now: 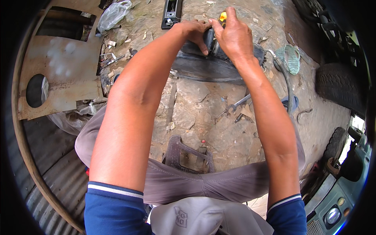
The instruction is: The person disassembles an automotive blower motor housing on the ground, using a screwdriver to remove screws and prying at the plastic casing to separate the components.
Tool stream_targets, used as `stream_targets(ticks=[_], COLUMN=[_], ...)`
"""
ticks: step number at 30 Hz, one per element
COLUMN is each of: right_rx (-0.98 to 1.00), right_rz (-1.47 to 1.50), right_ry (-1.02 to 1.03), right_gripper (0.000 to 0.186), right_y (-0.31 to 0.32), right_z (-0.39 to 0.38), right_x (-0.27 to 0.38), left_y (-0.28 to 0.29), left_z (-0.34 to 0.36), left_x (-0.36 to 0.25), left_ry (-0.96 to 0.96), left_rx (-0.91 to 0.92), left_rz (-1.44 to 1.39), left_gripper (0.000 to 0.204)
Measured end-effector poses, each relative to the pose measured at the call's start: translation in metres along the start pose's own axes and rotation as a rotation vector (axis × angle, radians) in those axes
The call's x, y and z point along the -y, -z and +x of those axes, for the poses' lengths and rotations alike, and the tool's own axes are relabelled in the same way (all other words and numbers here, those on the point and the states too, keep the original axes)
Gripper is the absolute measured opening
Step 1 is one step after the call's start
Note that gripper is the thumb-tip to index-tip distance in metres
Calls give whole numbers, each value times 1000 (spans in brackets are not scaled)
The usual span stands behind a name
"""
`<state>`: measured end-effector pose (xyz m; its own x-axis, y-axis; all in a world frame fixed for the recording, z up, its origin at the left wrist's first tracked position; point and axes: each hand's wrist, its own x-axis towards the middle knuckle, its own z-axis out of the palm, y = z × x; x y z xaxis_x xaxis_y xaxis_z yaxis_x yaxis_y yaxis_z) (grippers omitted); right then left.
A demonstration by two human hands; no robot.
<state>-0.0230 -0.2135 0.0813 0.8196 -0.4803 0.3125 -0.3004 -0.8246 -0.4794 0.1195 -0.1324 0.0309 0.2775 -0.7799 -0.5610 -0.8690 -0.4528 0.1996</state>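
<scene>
My left hand [193, 32] grips a dark piece [188, 49] on a long black rubber item [211, 70] lying on the stone floor, its thumb pressed down on it. Close beside, on the right, my right hand [235, 41] is closed on a yellow-handled tool [223, 17], mostly hidden by my fingers, so its working end cannot be made out. The two hands meet near the top centre. A black rectangular device with metal fittings [170, 12] lies just beyond my left hand.
Wrenches [234, 107], a hose [289, 86], a green mesh basket [290, 58] and a blue sandal [291, 103] lie around me. Left are a plastic bag [111, 17] and a sheet-metal panel [58, 62]; right are tyres [338, 84] and a vehicle front [348, 196]. A low stool [172, 152] is between my legs.
</scene>
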Motion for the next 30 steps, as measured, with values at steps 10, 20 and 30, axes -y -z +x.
stream_targets(ticks=[10,20,30], right_rx=[116,400,824], right_rz=[-249,-364,-555], right_ry=[-71,5,-140], right_gripper=[41,50,30], right_y=[17,26,27], right_z=[13,32,76], right_x=[16,24,36], left_y=[-5,-28,-12], left_z=[4,12,1], left_x=[5,24,8], left_ry=[-53,-102,-60], left_rx=[-6,-145,-80], left_rz=[-35,-48,-41], left_gripper=[129,132,126])
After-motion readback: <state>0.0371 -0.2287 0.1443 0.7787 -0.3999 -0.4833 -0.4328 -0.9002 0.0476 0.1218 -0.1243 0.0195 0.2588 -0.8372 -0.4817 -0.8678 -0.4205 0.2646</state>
